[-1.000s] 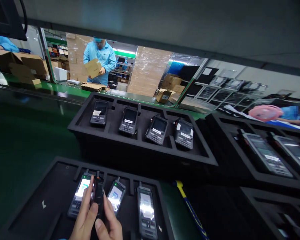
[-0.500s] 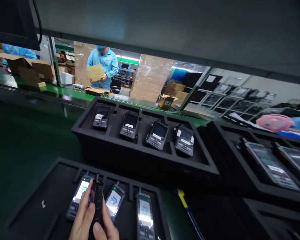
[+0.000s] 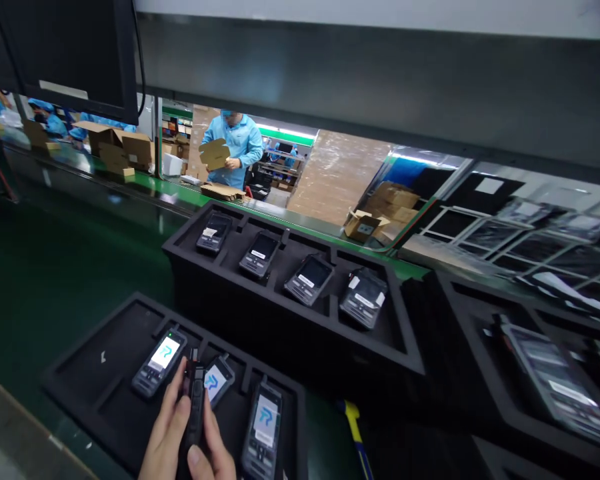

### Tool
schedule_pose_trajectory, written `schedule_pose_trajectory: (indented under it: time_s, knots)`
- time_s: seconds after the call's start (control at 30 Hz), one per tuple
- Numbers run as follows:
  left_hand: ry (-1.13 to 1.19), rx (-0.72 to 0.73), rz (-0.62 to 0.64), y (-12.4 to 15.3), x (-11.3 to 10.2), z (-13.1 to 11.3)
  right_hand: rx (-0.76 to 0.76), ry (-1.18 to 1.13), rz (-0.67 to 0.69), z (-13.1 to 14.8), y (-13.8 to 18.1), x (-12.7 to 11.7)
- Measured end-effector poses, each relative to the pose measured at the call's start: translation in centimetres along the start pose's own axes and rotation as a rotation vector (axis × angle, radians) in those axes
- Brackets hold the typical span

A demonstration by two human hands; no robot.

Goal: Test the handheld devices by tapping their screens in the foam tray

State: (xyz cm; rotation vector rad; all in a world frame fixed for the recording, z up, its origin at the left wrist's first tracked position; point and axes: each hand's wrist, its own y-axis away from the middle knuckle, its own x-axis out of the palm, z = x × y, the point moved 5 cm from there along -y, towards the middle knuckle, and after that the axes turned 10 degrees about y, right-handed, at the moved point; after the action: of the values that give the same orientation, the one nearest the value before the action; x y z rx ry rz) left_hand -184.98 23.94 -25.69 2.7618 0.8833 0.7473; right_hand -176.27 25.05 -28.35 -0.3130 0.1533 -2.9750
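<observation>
Both my hands grip one black handheld radio [image 3: 196,407] edge-on above the near black foam tray [image 3: 105,373]. My left hand [image 3: 166,433] wraps its left side with the fingers closed along it. On its right side is my right hand [image 3: 213,450], thumb pressed to the device's lower part. Three lit handsets lie in the near tray's slots: one at left [image 3: 159,362], one [image 3: 217,380] partly behind the held radio, one at right [image 3: 263,430]. A raised foam tray [image 3: 290,313] beyond holds several dark-screened handsets [image 3: 309,279].
Another black tray [image 3: 545,380] with larger handsets sits at right. A yellow-and-blue tool [image 3: 354,437] lies on the green belt. Across the line a person in a blue coat [image 3: 235,147] folds a cardboard box, with cartons [image 3: 120,147] nearby. A dark monitor [image 3: 70,53] hangs at upper left.
My view has swung left and up, so trays sit further right in frame. My hands keep the same hold on the radio. The lit handsets now show a logo screen.
</observation>
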Motion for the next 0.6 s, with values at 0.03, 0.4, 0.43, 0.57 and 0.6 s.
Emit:
schedule_pose_trajectory:
  time_s: [0.03,0.4,0.43,0.57,0.6]
  knots:
    - [0.009,0.017,-0.006,0.4,0.2,0.1,-0.012,-0.008,0.015,0.3,0.1,-0.3]
    - [0.027,0.03,0.014,2.9,1.6,-0.4,-0.091,0.021,0.096,3.3,0.7,-1.5]
    - [0.036,0.012,0.016,2.8,1.5,-0.7,-0.087,0.02,0.095,3.5,0.7,-1.4]
    - [0.074,-0.05,0.065,2.0,0.8,-1.9,-0.066,-0.077,0.096,3.8,0.8,-0.1]
    - [0.09,-0.078,0.085,1.6,0.6,-2.1,-0.06,-0.108,0.096,3.7,0.7,0.3]
